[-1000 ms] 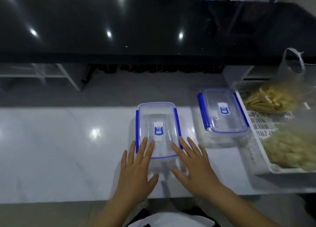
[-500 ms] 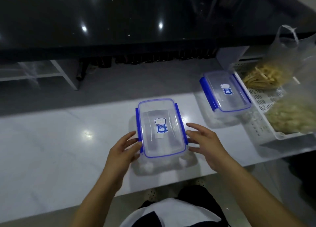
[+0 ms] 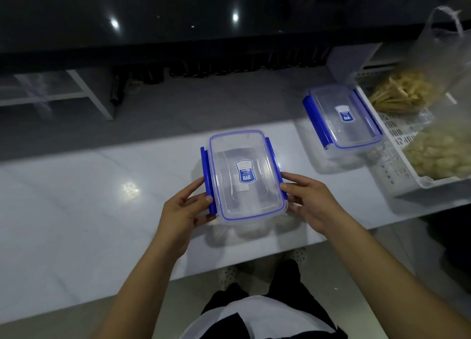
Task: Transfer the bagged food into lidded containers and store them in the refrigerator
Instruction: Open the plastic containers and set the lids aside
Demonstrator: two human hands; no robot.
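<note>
Pinching blue side latches (image 3: pixel 207 178) of the near clear lidded container (image 3: pixel 246 175) with left grip (image 3: pixel 181 211) and right grip (image 3: pixel 309 203); likely light, stiff, slick.

white top (image 3: pixel 254 318), black trousers (image 3: pixel 290 285), white perforated shoes (image 3: pixel 227 275)

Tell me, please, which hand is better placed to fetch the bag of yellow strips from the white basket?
Right. The right hand holds the right side of the near container, nearer the white basket with the bag of yellow strips; the left hand would cross over.
</note>
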